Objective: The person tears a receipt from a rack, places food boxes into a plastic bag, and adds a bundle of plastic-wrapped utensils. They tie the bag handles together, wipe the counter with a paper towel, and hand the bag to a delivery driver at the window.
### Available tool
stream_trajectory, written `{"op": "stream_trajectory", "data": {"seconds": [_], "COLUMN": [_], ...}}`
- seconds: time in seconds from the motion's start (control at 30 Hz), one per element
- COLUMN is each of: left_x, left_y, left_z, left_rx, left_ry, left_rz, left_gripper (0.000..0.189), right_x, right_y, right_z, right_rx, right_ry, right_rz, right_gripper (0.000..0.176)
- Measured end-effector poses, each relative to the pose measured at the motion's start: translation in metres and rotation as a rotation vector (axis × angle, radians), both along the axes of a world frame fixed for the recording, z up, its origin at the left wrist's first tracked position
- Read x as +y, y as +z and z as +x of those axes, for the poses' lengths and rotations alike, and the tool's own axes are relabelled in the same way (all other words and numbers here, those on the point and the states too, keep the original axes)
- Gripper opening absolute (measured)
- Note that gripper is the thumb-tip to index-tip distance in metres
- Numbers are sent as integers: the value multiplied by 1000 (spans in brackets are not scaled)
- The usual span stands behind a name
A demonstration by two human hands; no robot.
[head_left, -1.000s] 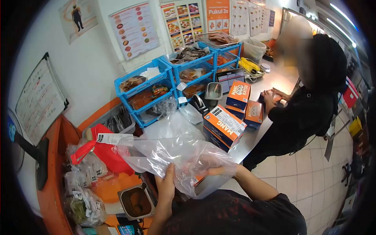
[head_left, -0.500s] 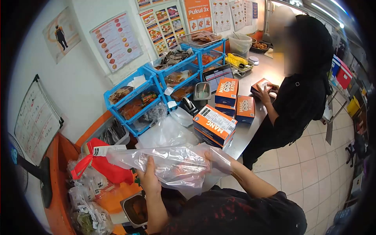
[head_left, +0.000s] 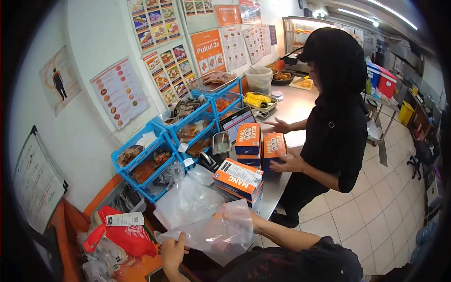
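Spanning left hand (head_left: 173, 250) to right hand (head_left: 235, 219), the clear bag (head_left: 202, 238) seemingly opens rightward.

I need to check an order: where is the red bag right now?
The red bag is at the lower left of the head view, just left of your left hand and below the blue baskets.

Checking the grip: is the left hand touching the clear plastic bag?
Touching. The head view shows the left hand pinching the clear plastic bag at its end.

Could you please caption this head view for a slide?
Two bare hands handle a clear plastic bag near stacked orange-and-blue cardboard boxes on a metal counter.
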State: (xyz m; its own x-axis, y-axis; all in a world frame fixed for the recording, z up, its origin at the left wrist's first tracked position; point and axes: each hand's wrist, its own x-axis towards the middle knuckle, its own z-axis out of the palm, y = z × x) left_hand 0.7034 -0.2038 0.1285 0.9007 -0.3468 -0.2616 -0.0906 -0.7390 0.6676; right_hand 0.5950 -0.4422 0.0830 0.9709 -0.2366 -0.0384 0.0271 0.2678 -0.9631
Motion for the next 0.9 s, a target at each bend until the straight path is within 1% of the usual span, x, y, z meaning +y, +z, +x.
{"op": "stream_trajectory", "data": {"seconds": [0.03,0.07,0.1,0.17,0.2,0.23,0.3,0.33,0.37,0.4,0.43,0.47,0.5,0.53,0.57,0.63,0.67,0.7,0.77,0.8,0.83,0.87,0.9], "left_x": [-1,2,2,6,5,8,7,-4,-20,-33,-37,-38,-42,-39,-38,-27,-22,-22,-22,-24,-25,-29,-34], "left_y": [2,-5,-2,13,25,35,47,43,35,25,9,-12,-12,-8,-8,-15,-32,-34,-38,-35,-27,-20,-15], "left_z": [-4,-2,-5,-20,-26,-37,-59,-65,-70,-72,-70,-67,-68,-72,-71,-67,-56,-48,-38,-39,-43,-48,-51], "left_rx": [-62,-165,-168,3,-14,-77,-190,-187,-445,-705,-703,-473,-241,-59,-60,64,-152,-150,-210,-206,50,302,551], "left_ry": [-16,-63,-72,-131,-157,-297,-572,-584,-618,-644,-653,-593,-531,-441,-452,-440,-472,-480,-674,-678,-576,-470,-360], "left_rz": [-52,59,55,229,224,42,-324,-325,-379,-431,-430,-552,-666,-707,-708,-875,-939,-941,-1047,-1051,-1081,-1098,-1101], "left_gripper": [59,59,59,59,59,49,29,29,26,25,25,23,22,17,17,14,16,16,16,16,17,24,34], "right_x": [1,6,7,7,4,6,14,24,35,50,58,55,50,46,44,43,43,42,39,35,31,29,29], "right_y": [4,10,17,24,26,33,48,21,22,25,28,28,28,28,26,22,19,17,15,19,30,35,32], "right_z": [0,-1,-3,-6,-9,-11,-17,-17,-16,-11,-9,-9,-8,-8,-9,-14,-16,-18,-25,-31,-39,-42,-42], "right_rx": [18,-213,-216,-134,-15,-19,37,-290,-282,-496,-712,-713,-524,-332,-332,-356,-368,-381,-402,-399,-333,-269,-270], "right_ry": [-8,-13,-22,-80,-193,-207,-207,-211,-219,-193,-167,-177,-50,76,66,49,40,32,18,13,43,72,68], "right_rz": [-14,51,48,-18,-42,-44,-257,-879,-879,-855,-825,-826,-838,-841,-844,-710,-643,-578,-451,-454,-283,-115,-119], "right_gripper": [15,18,18,19,20,20,25,29,29,25,24,24,25,26,26,26,26,26,26,26,24,23,23]}}
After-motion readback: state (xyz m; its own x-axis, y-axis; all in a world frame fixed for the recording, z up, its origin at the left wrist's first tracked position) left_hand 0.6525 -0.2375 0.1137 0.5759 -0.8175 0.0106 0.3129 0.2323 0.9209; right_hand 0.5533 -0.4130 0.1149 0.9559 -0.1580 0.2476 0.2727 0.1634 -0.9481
